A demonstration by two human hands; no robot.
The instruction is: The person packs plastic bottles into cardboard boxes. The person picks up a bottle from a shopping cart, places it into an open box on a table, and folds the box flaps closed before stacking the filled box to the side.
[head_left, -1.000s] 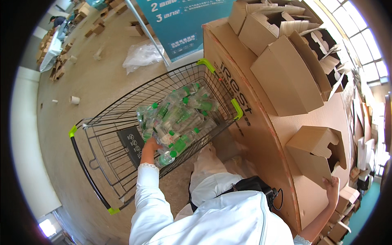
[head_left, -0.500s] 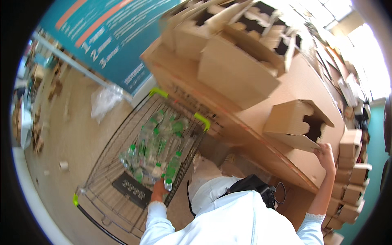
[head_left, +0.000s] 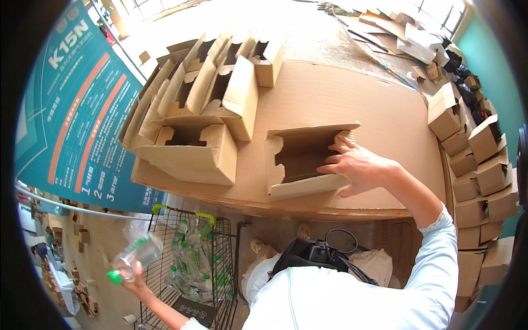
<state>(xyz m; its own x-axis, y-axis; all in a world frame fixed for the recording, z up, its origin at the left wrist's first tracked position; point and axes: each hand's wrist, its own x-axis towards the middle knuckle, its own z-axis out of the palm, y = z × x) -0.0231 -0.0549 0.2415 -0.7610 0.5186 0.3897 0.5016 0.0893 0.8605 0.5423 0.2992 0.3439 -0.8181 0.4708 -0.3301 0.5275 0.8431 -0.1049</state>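
My left hand is closed around a clear plastic bottle with a green cap. It is held tilted beside the wire shopping cart, its cap toward the lower left. Other bottles with green caps lie heaped in the cart. An open-topped cardboard box stands on the large cardboard surface in front of me. My right hand grips that box at its right end, fingers over the opening and thumb on the near side. Nothing shows inside the box, though its bottom is dark.
Several open cardboard boxes stand packed together on the left of the surface. More boxes are stacked along the right wall. A teal printed banner stands at the left. A clear plastic bag lies behind the cart.
My left hand has lifted the bottle out of the cart to the left. The box under my right hand has turned, and the hand has moved from a flap to its right end. The view has swung.
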